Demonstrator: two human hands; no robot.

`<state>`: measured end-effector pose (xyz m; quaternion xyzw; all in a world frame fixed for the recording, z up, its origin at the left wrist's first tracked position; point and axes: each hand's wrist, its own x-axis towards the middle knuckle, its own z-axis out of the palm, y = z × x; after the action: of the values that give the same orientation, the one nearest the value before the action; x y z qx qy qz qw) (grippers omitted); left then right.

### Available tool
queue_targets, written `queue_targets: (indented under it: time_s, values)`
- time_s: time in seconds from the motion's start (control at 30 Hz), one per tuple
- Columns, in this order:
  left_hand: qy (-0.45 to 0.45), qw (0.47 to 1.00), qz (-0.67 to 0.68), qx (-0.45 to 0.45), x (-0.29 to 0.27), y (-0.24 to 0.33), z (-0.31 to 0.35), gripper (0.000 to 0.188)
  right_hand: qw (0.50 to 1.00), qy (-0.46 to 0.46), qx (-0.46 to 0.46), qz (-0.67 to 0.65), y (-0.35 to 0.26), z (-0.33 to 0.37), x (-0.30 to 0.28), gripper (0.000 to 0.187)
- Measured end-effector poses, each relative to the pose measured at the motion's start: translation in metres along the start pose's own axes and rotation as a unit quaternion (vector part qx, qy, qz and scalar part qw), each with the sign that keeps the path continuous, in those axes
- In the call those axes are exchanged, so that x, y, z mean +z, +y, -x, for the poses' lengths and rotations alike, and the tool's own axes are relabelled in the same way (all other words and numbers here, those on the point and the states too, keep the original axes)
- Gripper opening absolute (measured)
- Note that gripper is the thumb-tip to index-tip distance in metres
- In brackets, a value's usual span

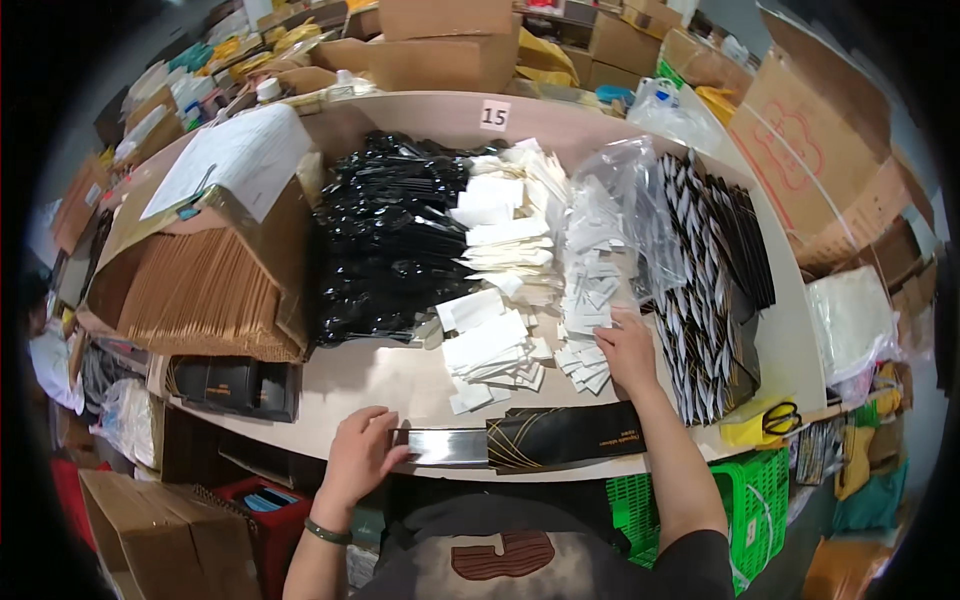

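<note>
At the table's front edge, my left hand has its thumb and fingers around the left end of a shiny silvery, dark-edged strip. The strip's right part is inside a flat black sleeve with gold lines, which lies flat. My right hand reaches over the sleeve to a heap of small white packets; its fingers are slightly apart and their tips touch the heap. Left of that heap are larger white folded packets. Further left is a broad pile of glossy black wrapped packs.
Stacked black-and-gold sleeves stand at the right, beside a clear plastic bag. An open carton of brown card pieces is at the left, above a black box. Scissors and a green crate sit near right.
</note>
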<state>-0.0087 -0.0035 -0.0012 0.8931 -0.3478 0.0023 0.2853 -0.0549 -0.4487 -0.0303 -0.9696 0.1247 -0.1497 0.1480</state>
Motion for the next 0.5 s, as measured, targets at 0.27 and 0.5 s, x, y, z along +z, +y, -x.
queue_targets:
  time_s: [0.27,0.5]
  values:
    - [0.137,0.975,-0.167,0.050,0.010,-0.047,-0.067,0.031,0.945,-0.051,-0.298,-0.126,-0.116,-0.043,0.000,0.007]
    - [0.052,0.965,-0.249,0.058,0.009,-0.072,-0.097,0.018,0.946,-0.169,-0.276,0.015,-0.139,-0.045,0.017,0.011]
